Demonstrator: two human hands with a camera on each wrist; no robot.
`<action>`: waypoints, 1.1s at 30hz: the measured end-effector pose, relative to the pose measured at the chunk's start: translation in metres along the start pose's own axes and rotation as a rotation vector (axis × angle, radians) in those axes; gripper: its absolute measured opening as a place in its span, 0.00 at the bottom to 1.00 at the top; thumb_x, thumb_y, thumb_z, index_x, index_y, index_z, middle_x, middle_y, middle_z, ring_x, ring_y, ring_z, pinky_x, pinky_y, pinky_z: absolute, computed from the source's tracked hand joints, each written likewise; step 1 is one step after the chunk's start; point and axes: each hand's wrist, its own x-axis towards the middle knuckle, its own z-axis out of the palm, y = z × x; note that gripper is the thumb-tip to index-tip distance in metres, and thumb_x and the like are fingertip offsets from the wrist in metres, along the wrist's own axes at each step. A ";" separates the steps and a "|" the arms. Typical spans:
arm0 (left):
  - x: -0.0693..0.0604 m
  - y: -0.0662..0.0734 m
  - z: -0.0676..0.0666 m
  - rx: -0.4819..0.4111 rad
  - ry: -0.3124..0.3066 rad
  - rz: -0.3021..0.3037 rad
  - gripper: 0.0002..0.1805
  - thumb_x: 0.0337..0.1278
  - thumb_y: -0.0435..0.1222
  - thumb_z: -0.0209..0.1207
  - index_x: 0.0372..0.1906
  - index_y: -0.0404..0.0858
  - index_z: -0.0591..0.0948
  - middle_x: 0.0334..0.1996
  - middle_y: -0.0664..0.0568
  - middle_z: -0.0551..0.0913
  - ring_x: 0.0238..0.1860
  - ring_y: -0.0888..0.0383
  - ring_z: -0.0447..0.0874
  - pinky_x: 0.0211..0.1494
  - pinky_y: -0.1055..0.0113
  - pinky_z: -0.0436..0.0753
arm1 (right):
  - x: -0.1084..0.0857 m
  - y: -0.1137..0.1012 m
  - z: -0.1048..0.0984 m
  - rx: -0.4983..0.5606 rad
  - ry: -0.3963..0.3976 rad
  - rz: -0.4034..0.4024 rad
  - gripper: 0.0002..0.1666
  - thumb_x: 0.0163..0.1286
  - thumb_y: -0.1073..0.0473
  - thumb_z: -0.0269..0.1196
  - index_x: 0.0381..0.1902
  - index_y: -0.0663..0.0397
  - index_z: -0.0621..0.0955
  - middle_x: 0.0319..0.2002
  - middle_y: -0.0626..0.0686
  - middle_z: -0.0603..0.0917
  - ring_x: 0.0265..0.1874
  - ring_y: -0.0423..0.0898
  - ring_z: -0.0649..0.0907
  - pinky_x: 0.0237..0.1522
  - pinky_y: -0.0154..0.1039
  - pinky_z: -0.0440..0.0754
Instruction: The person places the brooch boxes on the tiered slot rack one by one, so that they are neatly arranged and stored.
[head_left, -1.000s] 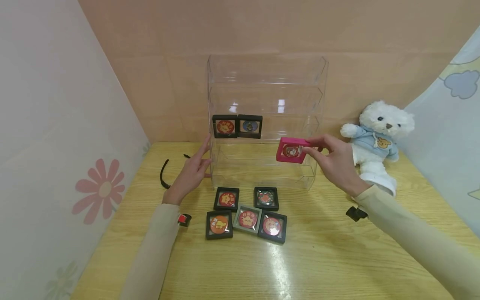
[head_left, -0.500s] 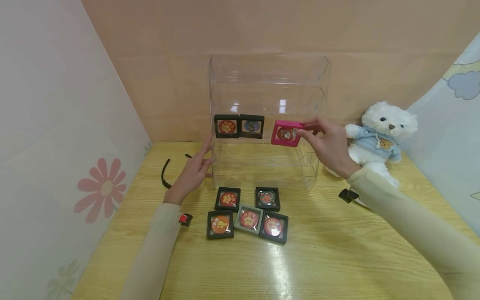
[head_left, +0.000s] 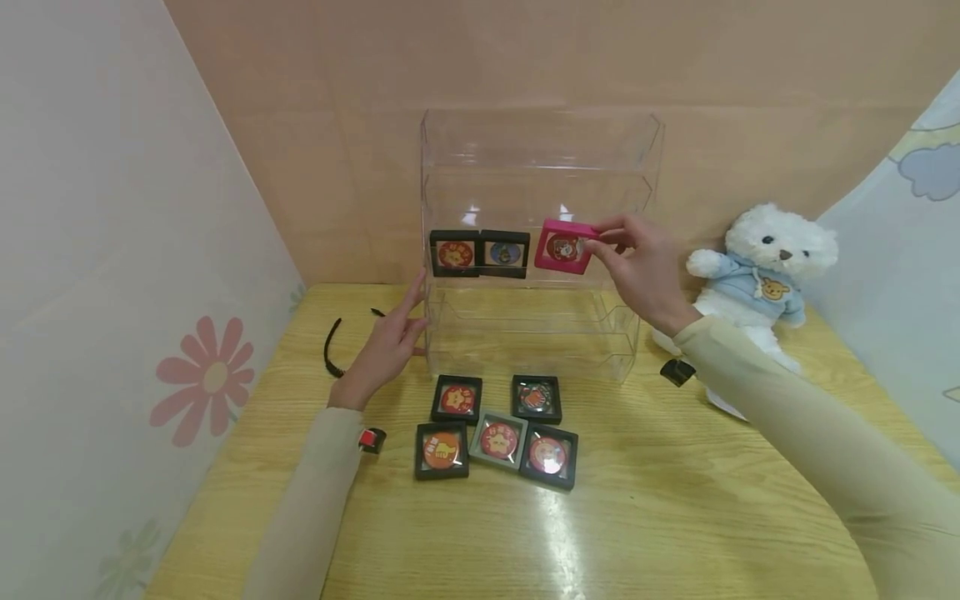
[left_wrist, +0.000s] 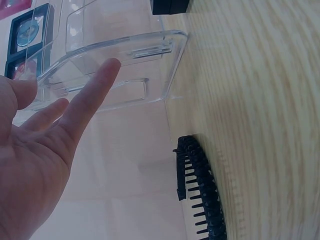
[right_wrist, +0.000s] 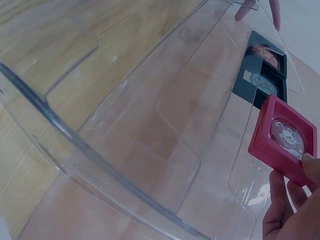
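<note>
So the right hand point(head_left: 641, 271) has the pink frame point(head_left: 562, 247) pinched, just right of center in the head view. Left hand's point(head_left: 382, 346) straight fingers touch the clear rack point(head_left: 532, 343). Looks like shelving; next probably calls for settling it beside the blue-pictured black frame point(head_left: 505, 254).
</note>
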 end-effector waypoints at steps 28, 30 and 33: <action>0.001 -0.008 0.001 -0.008 0.006 -0.018 0.40 0.81 0.35 0.45 0.81 0.70 0.40 0.78 0.43 0.56 0.61 0.38 0.78 0.39 0.61 0.90 | 0.007 0.014 0.027 -0.145 -0.069 0.022 0.13 0.71 0.61 0.68 0.49 0.60 0.81 0.47 0.57 0.86 0.41 0.52 0.87 0.42 0.48 0.86; 0.002 -0.008 0.001 -0.004 0.005 -0.012 0.40 0.81 0.35 0.45 0.81 0.70 0.40 0.78 0.42 0.56 0.61 0.38 0.78 0.39 0.60 0.90 | 0.007 0.015 0.028 -0.159 -0.068 0.000 0.13 0.70 0.62 0.69 0.49 0.60 0.81 0.46 0.57 0.86 0.41 0.53 0.87 0.43 0.50 0.87; 0.003 -0.008 0.000 -0.001 0.006 0.002 0.41 0.81 0.34 0.45 0.81 0.68 0.41 0.78 0.41 0.56 0.60 0.35 0.78 0.39 0.58 0.90 | 0.008 0.015 0.029 -0.182 -0.063 -0.027 0.13 0.69 0.62 0.69 0.47 0.61 0.80 0.45 0.58 0.86 0.41 0.53 0.87 0.43 0.52 0.87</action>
